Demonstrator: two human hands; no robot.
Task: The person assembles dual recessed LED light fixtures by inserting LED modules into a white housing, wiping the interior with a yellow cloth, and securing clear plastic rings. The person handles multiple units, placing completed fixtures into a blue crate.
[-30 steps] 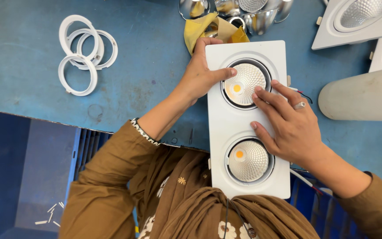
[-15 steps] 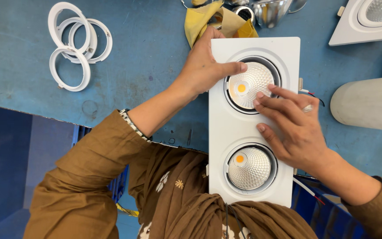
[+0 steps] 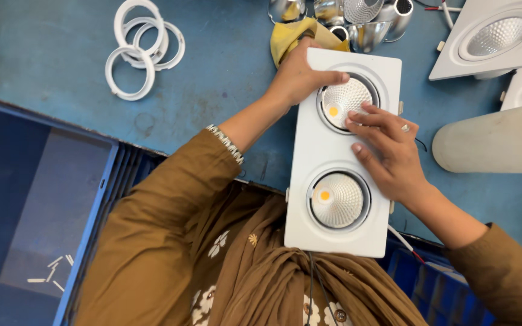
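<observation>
The left hand (image 3: 300, 75) covers the double lamp's (image 3: 339, 157) upper left corner, and the right hand (image 3: 388, 151) hides part of its right edge. The yellow cloth (image 3: 291, 36) is half hidden. The white cylinder (image 3: 493, 142) and the second lamp (image 3: 493, 39) run off the right edge.

Upper left of the frame: four white plastic rings (image 3: 142, 45) lie overlapping on the worn blue table (image 3: 225, 90). Top centre: a cluster of shiny silver reflector cups (image 3: 357, 18), with a yellow cloth (image 3: 291, 36) just beside them. Upper right: a white square downlight (image 3: 493, 36), and below it a second one, cut off by the frame edge. Right edge: a pale cylinder (image 3: 496, 140) lying on its side. Lower left: a blue crate (image 3: 86, 229) holding small white pieces (image 3: 46, 271), possibly clips.
</observation>
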